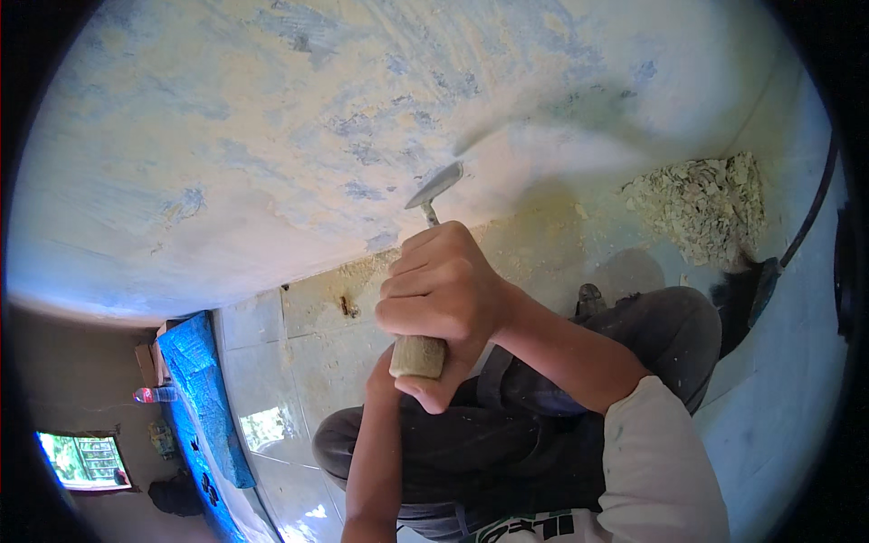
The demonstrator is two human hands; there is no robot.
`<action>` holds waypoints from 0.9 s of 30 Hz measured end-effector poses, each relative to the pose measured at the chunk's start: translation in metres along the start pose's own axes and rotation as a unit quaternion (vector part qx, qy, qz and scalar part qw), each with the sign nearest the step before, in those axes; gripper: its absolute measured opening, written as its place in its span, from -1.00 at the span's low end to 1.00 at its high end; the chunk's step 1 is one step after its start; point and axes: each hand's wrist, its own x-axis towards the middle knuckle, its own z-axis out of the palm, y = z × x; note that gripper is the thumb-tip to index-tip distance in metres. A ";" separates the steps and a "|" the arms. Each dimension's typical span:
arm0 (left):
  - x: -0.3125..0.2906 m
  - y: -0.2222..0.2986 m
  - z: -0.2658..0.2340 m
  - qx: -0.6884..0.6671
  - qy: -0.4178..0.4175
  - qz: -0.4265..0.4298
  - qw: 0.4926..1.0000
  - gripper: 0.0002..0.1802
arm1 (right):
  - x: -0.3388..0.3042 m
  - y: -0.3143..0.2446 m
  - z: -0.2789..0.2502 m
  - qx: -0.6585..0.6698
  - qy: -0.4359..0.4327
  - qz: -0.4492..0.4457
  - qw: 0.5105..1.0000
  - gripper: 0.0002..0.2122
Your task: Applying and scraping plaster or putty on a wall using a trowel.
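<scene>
My right hand [444,281] is wrapped round the pale, worn handle [418,357] of a scraper, its knuckles facing up and its thumb by the butt. Above the fist sticks out the scraper's flat metal blade [436,185], close to the wall [308,136]; whether it touches cannot be told. The wall is patchy cream and pale blue, with scraped, flaking spots. My left forearm [373,471] rises from the lower edge, and its hand is mostly hidden behind the right one, so its fingers do not show.
On the tiled floor [253,321], a heap of paint flakes [711,204] lies right, beside a dark-bristled brush [742,294]. Crumbs line the wall's foot. My bent legs [434,452] are below. Left are a blue-covered slab [204,398], a plastic bottle [156,395] and a window [84,460].
</scene>
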 end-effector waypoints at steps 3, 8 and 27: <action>0.000 -0.004 0.003 0.109 -0.022 -0.011 0.994 -0.48 | 0.001 0.001 0.000 -0.007 0.012 0.003 1.000 -0.65; 0.002 -0.004 0.003 -0.045 0.043 -0.043 0.997 -0.50 | -0.004 0.003 0.001 0.016 0.019 -0.034 0.999 -0.60; -0.004 0.006 -0.008 0.097 0.121 0.097 0.983 -0.62 | -0.007 0.005 0.006 0.011 0.008 -0.016 1.000 -0.65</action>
